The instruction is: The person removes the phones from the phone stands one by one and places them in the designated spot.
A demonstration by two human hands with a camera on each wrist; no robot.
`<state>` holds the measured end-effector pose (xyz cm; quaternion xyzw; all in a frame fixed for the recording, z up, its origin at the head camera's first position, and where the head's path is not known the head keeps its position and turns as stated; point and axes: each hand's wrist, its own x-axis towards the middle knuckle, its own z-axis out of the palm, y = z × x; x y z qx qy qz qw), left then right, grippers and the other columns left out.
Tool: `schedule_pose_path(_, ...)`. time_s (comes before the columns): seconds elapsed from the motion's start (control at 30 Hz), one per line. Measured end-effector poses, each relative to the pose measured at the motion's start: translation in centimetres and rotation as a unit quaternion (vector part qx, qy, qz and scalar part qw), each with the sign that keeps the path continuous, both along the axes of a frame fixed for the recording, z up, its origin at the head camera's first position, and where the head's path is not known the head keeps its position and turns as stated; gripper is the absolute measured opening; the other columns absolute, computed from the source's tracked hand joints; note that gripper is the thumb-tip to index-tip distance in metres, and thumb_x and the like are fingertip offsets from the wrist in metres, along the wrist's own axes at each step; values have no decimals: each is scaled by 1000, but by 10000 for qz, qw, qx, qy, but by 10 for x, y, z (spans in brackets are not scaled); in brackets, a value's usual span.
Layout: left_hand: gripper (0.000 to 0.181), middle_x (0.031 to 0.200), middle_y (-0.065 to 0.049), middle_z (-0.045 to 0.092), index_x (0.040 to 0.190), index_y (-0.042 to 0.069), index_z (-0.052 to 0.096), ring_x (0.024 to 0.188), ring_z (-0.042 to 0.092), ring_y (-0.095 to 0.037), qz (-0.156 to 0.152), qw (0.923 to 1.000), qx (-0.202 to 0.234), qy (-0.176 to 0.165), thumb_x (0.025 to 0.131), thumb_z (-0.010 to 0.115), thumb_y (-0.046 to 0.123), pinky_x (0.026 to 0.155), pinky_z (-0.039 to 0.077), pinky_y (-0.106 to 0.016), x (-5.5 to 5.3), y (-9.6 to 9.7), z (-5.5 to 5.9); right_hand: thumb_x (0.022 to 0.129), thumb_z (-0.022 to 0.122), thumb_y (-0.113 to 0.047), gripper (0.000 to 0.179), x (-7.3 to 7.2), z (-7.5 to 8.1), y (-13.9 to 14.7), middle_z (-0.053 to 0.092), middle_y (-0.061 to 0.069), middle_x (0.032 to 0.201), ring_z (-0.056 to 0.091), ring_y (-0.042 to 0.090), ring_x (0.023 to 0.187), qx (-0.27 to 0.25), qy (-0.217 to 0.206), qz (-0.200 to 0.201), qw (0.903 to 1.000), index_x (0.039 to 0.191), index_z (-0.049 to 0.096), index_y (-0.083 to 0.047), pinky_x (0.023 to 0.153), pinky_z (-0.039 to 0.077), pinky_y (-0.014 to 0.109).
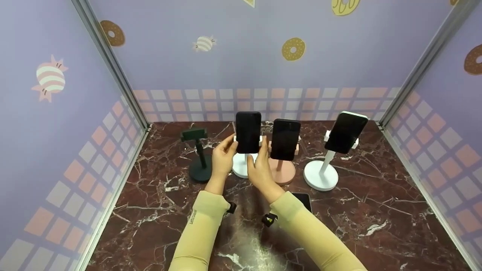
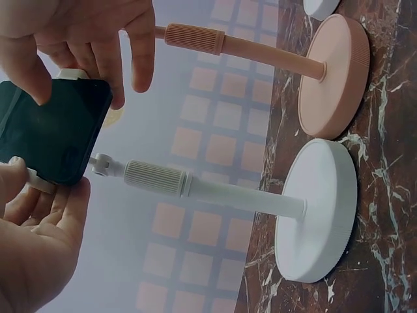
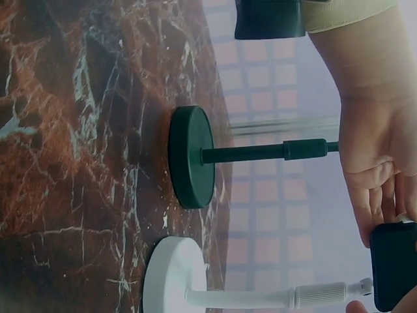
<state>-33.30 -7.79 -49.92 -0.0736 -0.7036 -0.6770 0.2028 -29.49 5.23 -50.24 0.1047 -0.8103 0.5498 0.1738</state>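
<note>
A black phone (image 1: 248,131) stands upright in the clamp of a white phone stand (image 1: 241,171), between the two hands. My left hand (image 1: 223,158) is at the phone's left edge, its thumb and fingers pinching the stand's clamp (image 2: 40,181) there. On the other side, my right hand (image 1: 260,169) has its fingers extended along the phone's right edge. The right thumb is apart from the fingers, near the phone's lower corner; whether it touches the screen I cannot tell. In the left wrist view, the stand's ribbed collar (image 2: 155,178) and round base show below the phone.
Close on the right, a pink stand (image 1: 283,173) bears another black phone (image 1: 285,139). Farther right, a white stand (image 1: 321,175) holds a tilted phone (image 1: 346,131). A dark green stand (image 1: 200,169) is at left. Another phone (image 1: 303,199) lies partly behind the right sleeve.
</note>
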Motion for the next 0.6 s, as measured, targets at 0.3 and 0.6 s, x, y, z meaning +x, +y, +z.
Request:
schedule_pose_path(0.3,30,110,-33,71,125,-20,62,81,65,-1,13,9993,216,300,98,63,-6,70,55,-18,27,-3,25,108,43,-2,54,-1,2,-4,27,35,162,29,49,151,143,495,-160,9985,155,21,15,126,22,59)
schedule_pose_path(0.6,29,113,-36,69,124,-20,62,83,63,-1,221,9991,278,234,98,62,-7,71,51,-12,14,-8,1,109,38,-1,42,-5,3,-3,44,34,152,37,48,147,-36,704,-233,9972,147,37,14,125,26,59)
